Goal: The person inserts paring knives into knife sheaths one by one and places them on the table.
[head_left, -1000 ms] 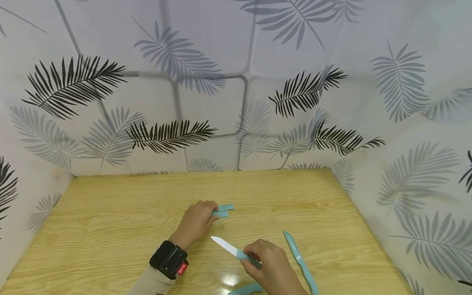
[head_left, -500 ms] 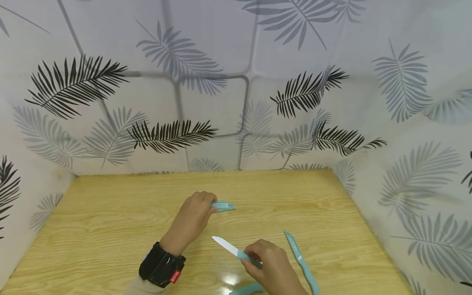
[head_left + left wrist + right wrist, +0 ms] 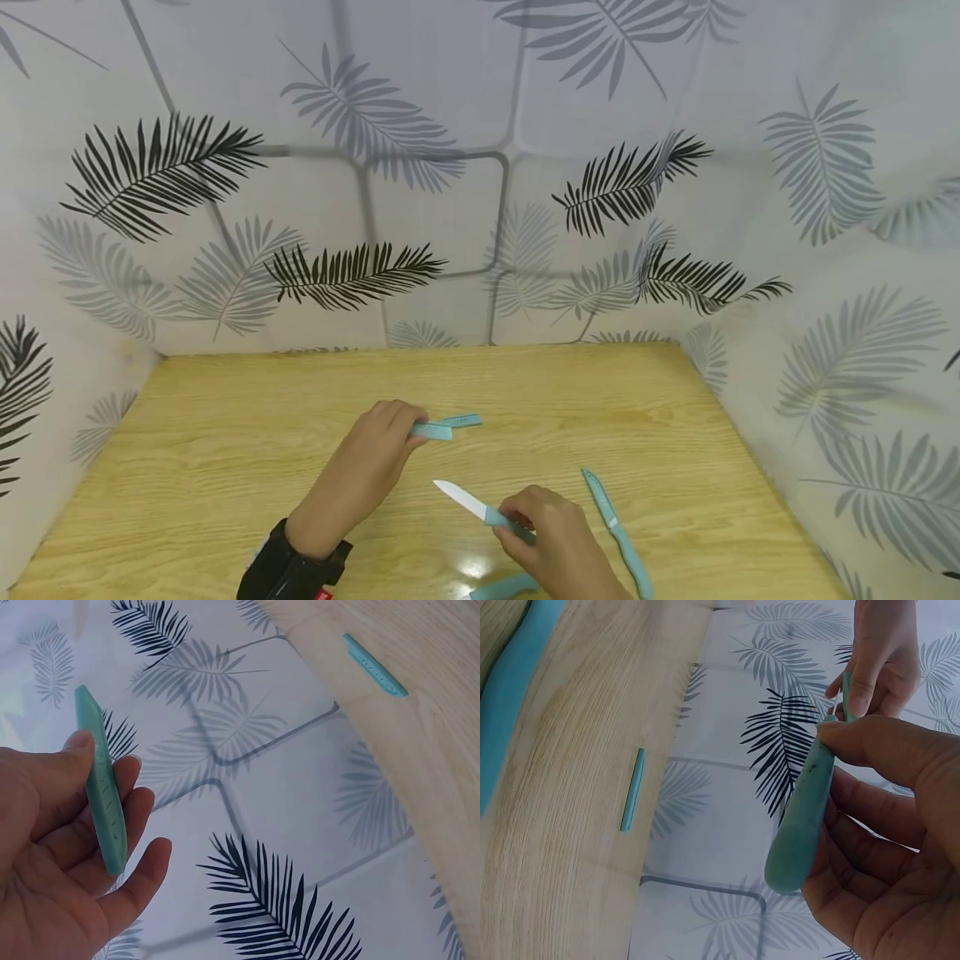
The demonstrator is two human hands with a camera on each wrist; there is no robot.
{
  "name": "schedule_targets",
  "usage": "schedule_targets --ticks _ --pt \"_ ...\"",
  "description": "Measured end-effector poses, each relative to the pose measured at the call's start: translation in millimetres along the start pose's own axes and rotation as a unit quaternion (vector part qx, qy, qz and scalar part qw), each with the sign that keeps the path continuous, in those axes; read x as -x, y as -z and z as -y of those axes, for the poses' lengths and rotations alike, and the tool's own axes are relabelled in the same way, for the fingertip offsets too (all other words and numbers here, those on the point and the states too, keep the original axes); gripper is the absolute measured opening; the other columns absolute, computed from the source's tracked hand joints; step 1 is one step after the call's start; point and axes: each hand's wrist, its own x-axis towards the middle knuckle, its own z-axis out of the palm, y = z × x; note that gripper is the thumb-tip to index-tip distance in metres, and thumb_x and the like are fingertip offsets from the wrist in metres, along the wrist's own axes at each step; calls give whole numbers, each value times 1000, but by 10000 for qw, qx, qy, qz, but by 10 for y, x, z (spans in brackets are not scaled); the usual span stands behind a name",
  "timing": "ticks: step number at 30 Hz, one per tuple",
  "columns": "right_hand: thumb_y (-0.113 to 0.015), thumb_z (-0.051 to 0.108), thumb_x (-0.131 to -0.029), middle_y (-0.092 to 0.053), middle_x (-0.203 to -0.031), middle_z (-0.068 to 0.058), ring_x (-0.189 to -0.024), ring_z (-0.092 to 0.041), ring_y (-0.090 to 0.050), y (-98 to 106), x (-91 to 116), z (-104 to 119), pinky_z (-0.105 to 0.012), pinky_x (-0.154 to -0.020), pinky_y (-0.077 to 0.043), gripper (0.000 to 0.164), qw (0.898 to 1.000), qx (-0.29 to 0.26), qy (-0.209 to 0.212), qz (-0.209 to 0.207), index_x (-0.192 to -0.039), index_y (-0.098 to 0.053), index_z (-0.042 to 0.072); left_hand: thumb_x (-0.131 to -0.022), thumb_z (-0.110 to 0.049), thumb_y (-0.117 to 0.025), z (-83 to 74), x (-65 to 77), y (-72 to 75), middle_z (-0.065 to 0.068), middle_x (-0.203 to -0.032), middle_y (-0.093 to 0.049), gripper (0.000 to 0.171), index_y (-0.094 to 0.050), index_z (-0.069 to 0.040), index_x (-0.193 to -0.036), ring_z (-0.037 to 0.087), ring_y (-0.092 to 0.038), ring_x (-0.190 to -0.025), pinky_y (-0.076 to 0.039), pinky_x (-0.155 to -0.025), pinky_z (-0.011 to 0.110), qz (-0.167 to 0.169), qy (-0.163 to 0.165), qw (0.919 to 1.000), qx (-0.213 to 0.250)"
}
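Observation:
My left hand point(image 3: 378, 446) pinches a light-blue blade cover point(image 3: 103, 787) between thumb and fingers, up off the table. A second blue blade cover point(image 3: 465, 421) lies on the table just beyond it, and also shows as a small strip point(image 3: 633, 791) in the right wrist view. My right hand point(image 3: 555, 533) grips a paring knife by its blue handle point(image 3: 802, 817). The knife's white blade point(image 3: 459, 498) is bare and points left toward my left hand. Palm and curled fingers sit around the handle, with the thumb on top.
To the right of my right hand lies a blue knife with its blade covered point(image 3: 618, 533). A curved blue handle point(image 3: 504, 587) shows at the bottom edge, partly hidden by my right hand. Leaf-patterned cloth point(image 3: 420, 217) hangs behind and beside the wooden table point(image 3: 300, 400).
My left hand reached over the two blade covers, took up one and drew it left and nearer, leaving the other on the table. My right hand and the knife have hardly moved.

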Motion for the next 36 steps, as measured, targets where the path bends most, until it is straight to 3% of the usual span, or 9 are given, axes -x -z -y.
schedule_targets --ticks 7,21,25,29,36 --pt "-72 13 -80 -61 -83 7 -70 -2 -54 14 -9 -2 -16 -61 -48 9 9999 -24 -85 95 -85 -66 9 -84 -11 -67 -11 94 64 2 -100 -58 23 -58 -5 -104 16 -53 -94 -46 -79 30 -14 -45 10000 27" --pt "-73 13 -79 -61 -82 6 -69 -1 -54 12 -10 7 -15 -60 -47 10 10000 1 -51 74 -85 -66 8 -79 -6 -70 50 225 99 0 -100 -58 26 -57 -6 -102 15 -54 -92 -48 -77 31 -287 -486 9981 230" --pt "-73 11 -78 -61 -82 6 -69 -1 -54 2 -7 10 -14 -61 -47 10 10000 -16 -20 46 -84 -66 8 -92 -20 -55 83 265 98 1 -100 -59 18 -58 -5 -102 16 -55 -92 -48 -77 33 -322 -639 9972 233" --pt "-73 12 -79 -60 -82 7 -70 -1 -54 -4 -4 11 -14 -61 -47 9 9999 -63 -35 72 -85 -66 8 -98 -33 -33 93 300 89 2 -99 -59 38 -58 -5 -100 16 -55 -90 -49 -76 33 -306 -780 9962 256" --pt "-73 11 -78 -61 -82 6 -69 -1 -54 -15 0 9 -14 -60 -47 9 10000 -75 -32 44 -84 -66 8 -98 -35 -29 73 328 71 1 -96 -59 41 -57 -6 -97 15 -55 -88 -50 -73 31 -185 -860 9959 207"
